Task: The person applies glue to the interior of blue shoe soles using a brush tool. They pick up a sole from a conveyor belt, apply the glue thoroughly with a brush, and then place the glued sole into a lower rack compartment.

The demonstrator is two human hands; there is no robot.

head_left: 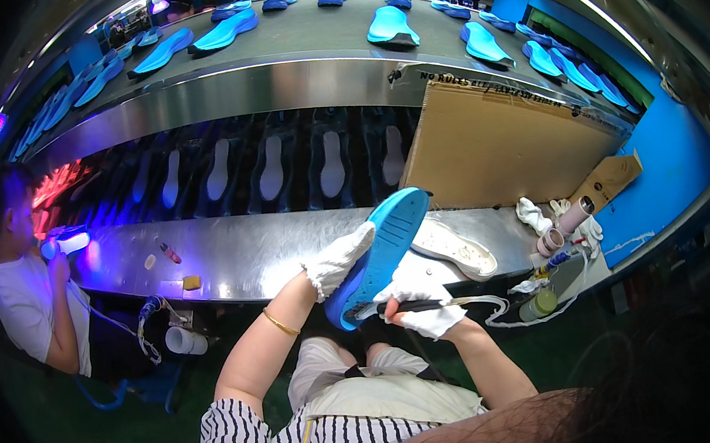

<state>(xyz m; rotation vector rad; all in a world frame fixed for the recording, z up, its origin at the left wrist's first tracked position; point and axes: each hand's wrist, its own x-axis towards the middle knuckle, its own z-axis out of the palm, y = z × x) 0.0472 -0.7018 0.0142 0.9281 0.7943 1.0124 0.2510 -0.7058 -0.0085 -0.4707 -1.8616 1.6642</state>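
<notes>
My left hand (342, 259), in a white glove, grips the edge of a blue shoe sole (387, 240), which is tilted above my lap and the bench edge. Its ridged face is turned up. In my right hand (423, 288), also gloved, with bare fingertips showing, is a black pen-shaped tool (420, 305) with a pale cord trailing to the right. The tool's tip is at the sole's lower end; whether it touches cannot be made out. A white sole-shaped piece (462, 249) lies on the metal bench just beyond my right hand.
A metal bench (262, 240) runs across, with a yellow block (192, 283) on it. Behind stands a cardboard sheet (494, 142). Blue soles ride a conveyor belt (309, 32) above. Cups (575, 214) and cords crowd the right end. At left, a person (34, 298) holds a glowing device.
</notes>
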